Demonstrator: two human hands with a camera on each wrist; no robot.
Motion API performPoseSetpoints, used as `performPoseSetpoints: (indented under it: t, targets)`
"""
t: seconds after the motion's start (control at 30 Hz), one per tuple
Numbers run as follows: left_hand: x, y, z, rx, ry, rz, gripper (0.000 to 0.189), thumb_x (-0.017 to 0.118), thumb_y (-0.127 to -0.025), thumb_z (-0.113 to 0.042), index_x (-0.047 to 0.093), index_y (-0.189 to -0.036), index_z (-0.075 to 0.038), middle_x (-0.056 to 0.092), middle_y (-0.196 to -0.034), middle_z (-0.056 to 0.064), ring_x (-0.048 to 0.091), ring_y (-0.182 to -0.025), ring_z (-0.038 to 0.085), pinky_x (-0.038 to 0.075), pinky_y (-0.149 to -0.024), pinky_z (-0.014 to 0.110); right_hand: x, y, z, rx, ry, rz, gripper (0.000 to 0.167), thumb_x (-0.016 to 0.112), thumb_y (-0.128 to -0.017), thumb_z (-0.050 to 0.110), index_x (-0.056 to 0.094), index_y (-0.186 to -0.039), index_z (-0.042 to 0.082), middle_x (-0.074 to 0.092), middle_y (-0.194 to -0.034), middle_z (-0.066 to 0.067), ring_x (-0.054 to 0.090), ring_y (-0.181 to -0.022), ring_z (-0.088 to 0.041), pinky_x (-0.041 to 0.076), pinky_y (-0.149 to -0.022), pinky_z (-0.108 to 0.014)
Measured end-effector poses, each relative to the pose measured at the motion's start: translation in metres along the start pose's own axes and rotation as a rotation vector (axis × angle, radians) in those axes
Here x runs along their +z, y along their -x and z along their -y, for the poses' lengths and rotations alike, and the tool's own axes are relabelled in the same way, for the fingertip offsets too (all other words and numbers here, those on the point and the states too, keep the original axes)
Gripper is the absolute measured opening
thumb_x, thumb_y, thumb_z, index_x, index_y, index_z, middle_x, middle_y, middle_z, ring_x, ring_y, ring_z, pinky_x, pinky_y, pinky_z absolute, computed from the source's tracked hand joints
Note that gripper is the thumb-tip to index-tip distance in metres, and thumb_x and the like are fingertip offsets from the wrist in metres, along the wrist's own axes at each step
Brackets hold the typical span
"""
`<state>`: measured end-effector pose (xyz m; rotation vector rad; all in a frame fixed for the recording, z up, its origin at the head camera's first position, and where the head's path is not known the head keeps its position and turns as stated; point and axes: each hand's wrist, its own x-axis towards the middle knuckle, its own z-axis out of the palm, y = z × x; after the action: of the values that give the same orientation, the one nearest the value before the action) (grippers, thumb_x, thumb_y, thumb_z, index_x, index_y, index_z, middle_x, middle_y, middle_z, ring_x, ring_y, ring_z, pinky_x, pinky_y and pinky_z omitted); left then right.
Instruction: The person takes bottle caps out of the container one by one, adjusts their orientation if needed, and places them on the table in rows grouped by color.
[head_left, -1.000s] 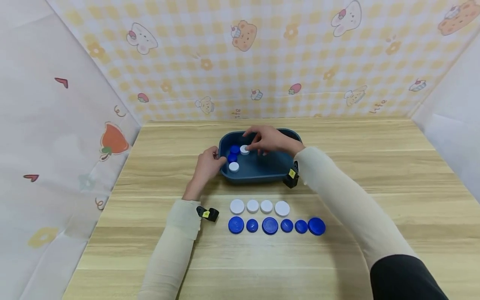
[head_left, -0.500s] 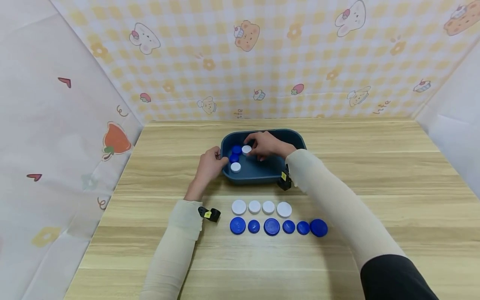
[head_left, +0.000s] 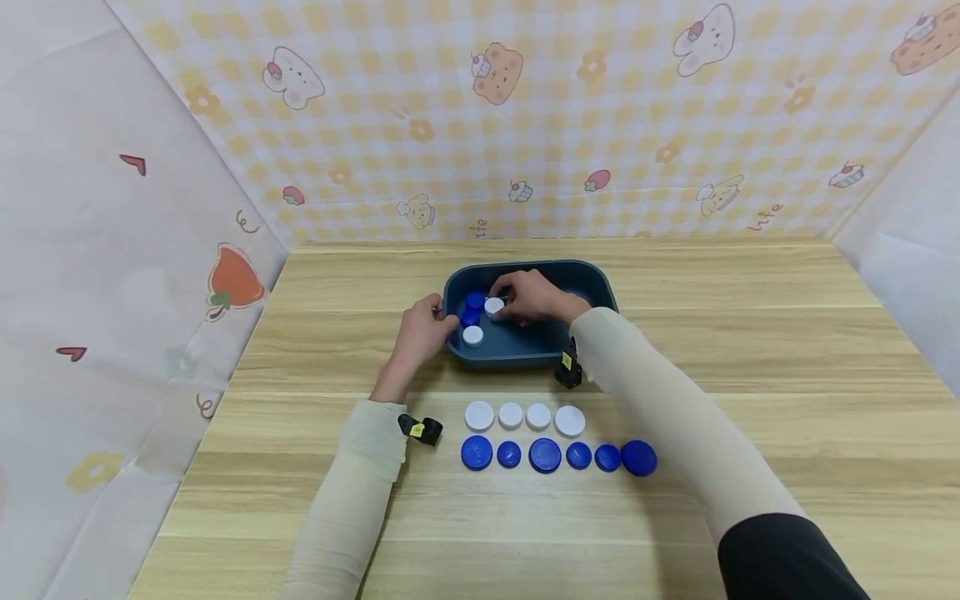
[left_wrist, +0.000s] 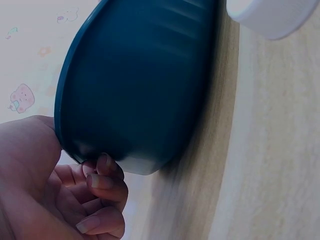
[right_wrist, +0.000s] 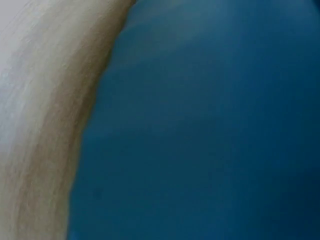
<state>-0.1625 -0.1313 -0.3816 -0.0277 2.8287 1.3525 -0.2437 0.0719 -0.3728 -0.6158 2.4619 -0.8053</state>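
Observation:
A dark blue plastic basin (head_left: 525, 362) stands at the back middle of the table. My left hand (head_left: 420, 332) grips its left end; in the left wrist view the thumb lies over the rim and the fingers curl beneath the basin wall (left_wrist: 130, 85). Inside the basin, my right hand (head_left: 531, 298) pinches a white bottle cap (head_left: 494, 307) between thumb and forefinger. Two blue caps (head_left: 471, 317) and another white cap (head_left: 472, 336) lie at the basin's left end. The basin's outer side (right_wrist: 175, 125) fills most of the right wrist view, which hides the right fingers.
In front of the basin, a row of several white caps (head_left: 511, 416) lies above a row of several blue caps (head_left: 545, 455) of differing sizes on the wooden table (head_left: 300, 500). A patterned cloth wall (head_left: 555, 125) rises behind the table.
My right hand has lowered into the basin, its fingers closing around the white cap, which has shifted slightly toward the front. My left hand stays at the rim.

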Motion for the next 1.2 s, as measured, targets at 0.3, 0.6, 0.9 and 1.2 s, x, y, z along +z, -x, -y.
performPoseSetpoints:
  t: [0.3,0.6,0.9,1.2]
  targets:
    - [-0.001,0.002,-0.002,-0.007,0.005,0.002,0.018,0.059,-0.086,-0.011,0.045,-0.075,-0.006,0.043,-0.064,0.003,0.045,-0.061,0.020,0.032,-0.052,0.027,0.001,0.003,0.001,-0.020,0.057,-0.021,0.035,0.070,-0.088,0.030,0.061,-0.115,0.010,0.062,-0.079,-0.007,0.060,-0.062,-0.019,0.051,-0.058,-0.029]
    - [0.000,0.001,0.000,0.003,0.007,-0.002,0.017,0.058,-0.086,-0.011,0.046,-0.075,-0.006,0.044,-0.065,0.003,0.045,-0.061,0.019,0.032,-0.052,0.027,-0.013,0.020,0.009,-0.081,0.064,-0.063,0.032,0.071,-0.087,0.029,0.063,-0.112,0.009,0.062,-0.086,-0.007,0.061,-0.064,-0.018,0.052,-0.057,-0.028]
    - [0.000,0.001,-0.001,-0.008,0.009,0.002,0.016,0.058,-0.087,-0.011,0.047,-0.076,-0.006,0.045,-0.066,0.004,0.046,-0.061,0.020,0.034,-0.052,0.027,-0.030,0.054,0.017,-0.199,0.155,-0.122,0.030,0.072,-0.086,0.031,0.066,-0.106,0.010,0.061,-0.080,-0.003,0.055,-0.066,-0.018,0.047,-0.061,-0.030]
    - [-0.001,0.003,-0.003,-0.002,0.009,0.005,0.016,0.058,-0.085,-0.010,0.046,-0.076,-0.006,0.045,-0.065,0.003,0.046,-0.061,0.019,0.033,-0.052,0.026,-0.035,0.109,0.016,-0.280,0.217,-0.198,0.031,0.074,-0.085,0.029,0.066,-0.107,0.008,0.064,-0.082,0.001,0.055,-0.071,-0.014,0.046,-0.066,-0.030]
